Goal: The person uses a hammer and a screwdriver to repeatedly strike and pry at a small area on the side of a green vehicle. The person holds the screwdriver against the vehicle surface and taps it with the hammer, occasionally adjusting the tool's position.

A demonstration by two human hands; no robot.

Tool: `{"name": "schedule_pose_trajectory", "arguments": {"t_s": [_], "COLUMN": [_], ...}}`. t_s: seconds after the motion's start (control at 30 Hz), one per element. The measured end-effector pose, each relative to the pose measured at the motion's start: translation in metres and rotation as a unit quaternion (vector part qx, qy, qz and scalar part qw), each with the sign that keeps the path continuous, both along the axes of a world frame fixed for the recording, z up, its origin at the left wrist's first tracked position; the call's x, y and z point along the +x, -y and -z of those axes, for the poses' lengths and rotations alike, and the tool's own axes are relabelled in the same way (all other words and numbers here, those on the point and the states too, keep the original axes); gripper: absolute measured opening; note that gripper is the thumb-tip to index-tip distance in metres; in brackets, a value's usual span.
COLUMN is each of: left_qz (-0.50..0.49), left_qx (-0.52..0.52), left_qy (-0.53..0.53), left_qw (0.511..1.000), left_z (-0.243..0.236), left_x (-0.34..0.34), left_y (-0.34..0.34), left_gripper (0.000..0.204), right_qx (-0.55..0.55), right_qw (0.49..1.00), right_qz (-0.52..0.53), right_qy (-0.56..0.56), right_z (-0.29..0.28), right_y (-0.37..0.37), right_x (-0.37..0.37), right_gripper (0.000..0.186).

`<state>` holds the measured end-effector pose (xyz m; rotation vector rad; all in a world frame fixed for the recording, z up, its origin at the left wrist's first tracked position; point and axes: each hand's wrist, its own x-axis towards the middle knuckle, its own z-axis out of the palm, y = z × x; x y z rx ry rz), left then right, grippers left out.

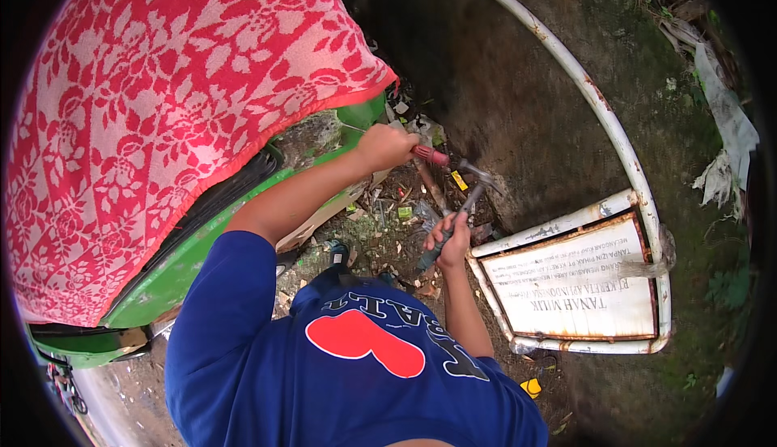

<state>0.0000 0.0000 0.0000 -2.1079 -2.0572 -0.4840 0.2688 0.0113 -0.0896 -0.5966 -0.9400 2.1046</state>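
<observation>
Outdoors, on bare dirt ground (518, 115), dark and mossy in patches, strewn with scraps and small litter near the middle. Upper left filled by a red-and-white floral cloth (162, 115) draped over a green body panel (174, 277); what lies under the cloth hidden, the green shape cut off at the lower left rim. Right side: a white-painted metal pipe frame (603, 111), rusted in spots, curving down to a rusty-edged white sign board (579, 289) lying at an angle on the ground. Pale torn rags (724, 115) at the far right rim, blurred by the lens. Lower centre taken up by the blue shirt (340, 366) with a red patch.

Left hand (387, 146) closed around the red handle of a screwdriver (429, 155), held just off the edge of the green panel; tip hard to make out against the litter. Right hand (450, 240) wrapped tight around the dark grip of a hammer (463, 204), its grey head up near the screwdriver handle; contact between them not clear. Small yellow scrap (531, 387) on the ground below the sign.
</observation>
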Motion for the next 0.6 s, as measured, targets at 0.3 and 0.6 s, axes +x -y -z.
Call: {"name": "schedule_pose_trajectory", "arguments": {"t_s": [0.3,0.6], "left_qz": [-0.016,-0.019], "left_qx": [-0.004,-0.002], "left_qy": [-0.025,-0.006], "left_qw": [1.0,1.0], "left_z": [-0.01,-0.006], "left_x": [-0.016,-0.009], "left_y": [-0.007,-0.01], "left_gripper": [0.02,0.02], "right_qx": [0.017,0.04], "right_qw": [0.998,0.993], "right_qz": [-0.06,-0.068], "right_qy": [0.027,0.091], "right_z": [-0.008,-0.014], "right_y": [-0.006,-0.007], "right_x": [-0.032,-0.017], "right_gripper": [0.053,0.052]}}
